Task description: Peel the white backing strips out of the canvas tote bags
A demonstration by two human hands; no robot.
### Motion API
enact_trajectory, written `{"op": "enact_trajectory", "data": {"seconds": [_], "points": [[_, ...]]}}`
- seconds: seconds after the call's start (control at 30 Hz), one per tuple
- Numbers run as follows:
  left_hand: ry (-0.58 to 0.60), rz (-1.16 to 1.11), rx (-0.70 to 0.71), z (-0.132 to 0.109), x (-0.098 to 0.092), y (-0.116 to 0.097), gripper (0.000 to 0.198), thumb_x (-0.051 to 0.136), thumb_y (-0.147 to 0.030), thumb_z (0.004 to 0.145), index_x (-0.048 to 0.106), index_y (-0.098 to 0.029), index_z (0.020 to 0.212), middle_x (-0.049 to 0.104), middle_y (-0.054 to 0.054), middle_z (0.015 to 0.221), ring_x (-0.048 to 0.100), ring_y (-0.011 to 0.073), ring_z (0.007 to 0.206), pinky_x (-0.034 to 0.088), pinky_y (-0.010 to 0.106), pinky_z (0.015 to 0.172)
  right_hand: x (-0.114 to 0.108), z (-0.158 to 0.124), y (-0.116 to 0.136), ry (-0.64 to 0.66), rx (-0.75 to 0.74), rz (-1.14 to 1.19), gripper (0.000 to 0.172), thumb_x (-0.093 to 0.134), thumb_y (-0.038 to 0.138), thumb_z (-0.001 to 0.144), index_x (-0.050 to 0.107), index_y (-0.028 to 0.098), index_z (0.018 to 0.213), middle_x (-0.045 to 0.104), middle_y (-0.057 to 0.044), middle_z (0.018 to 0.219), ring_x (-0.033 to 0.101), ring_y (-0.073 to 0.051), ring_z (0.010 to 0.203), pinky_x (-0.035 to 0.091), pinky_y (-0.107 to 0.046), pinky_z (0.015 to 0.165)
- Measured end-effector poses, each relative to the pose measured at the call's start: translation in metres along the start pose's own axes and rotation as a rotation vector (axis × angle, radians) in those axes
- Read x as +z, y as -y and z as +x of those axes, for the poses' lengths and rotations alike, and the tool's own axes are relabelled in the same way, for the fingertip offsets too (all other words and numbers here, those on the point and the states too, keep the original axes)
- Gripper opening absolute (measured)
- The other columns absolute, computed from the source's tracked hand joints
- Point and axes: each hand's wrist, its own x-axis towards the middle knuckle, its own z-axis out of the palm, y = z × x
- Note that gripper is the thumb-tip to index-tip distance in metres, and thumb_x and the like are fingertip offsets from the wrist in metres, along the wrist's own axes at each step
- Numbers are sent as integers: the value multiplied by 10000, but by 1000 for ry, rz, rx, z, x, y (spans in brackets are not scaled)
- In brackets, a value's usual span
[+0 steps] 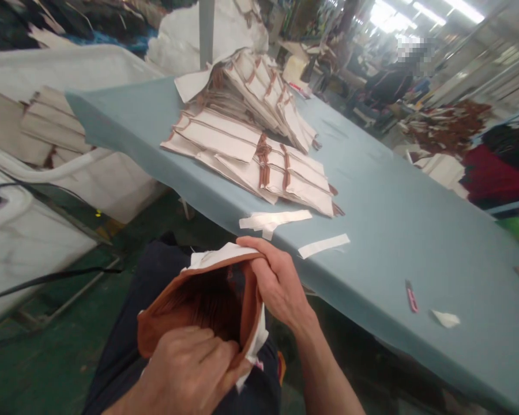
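Note:
Over my lap I hold a brown fabric piece (199, 300) with a white lining, opened up like a pocket. My left hand (190, 369) is closed on its near edge, fingers curled into the opening. My right hand (277, 282) pinches the far upper edge where the white lining shows. Both hands are just in front of the near edge of the blue-grey table (415, 242).
A spread pile of white pieces with brown trim (259, 150) lies on the table, with white paper strips (277, 219) near the edge. A small pink tool (412, 297) and a paper scrap (445, 318) lie to the right. White bins stand left. A person works far back.

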Motion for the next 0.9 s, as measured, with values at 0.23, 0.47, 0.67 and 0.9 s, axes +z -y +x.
{"op": "enact_trajectory", "data": {"seconds": [0.23,0.47,0.67,0.9], "points": [[87,-40,50,11,-17,8,592,254,-400,1245,461,-260,708,544,-67,543,541,116,438,395,342,478,2,3,-27,-26,170,227,407,560,352,961,870,187,1167,836,-60,1043,756,-253,1006,579,-354,963],[113,47,100,22,-15,4,604,273,-193,1222,538,-237,681,574,-45,540,551,139,435,375,379,466,2,2,-30,-52,209,297,375,597,398,947,854,202,1136,832,-55,1071,744,-263,1044,559,-364,984],[62,6,101,10,-5,12,513,372,-135,1184,518,-244,704,552,-45,556,517,151,454,340,398,479,2,0,-29,-47,195,304,355,607,412,953,838,211,1132,834,-46,1088,744,-255,1039,556,-351,956],[69,-60,43,7,-1,16,416,391,-204,1191,499,-265,794,585,-53,594,558,162,479,357,396,496,1,-3,-30,-95,207,317,351,603,388,943,833,209,1139,818,-35,1021,731,-247,997,547,-348,924]]}}
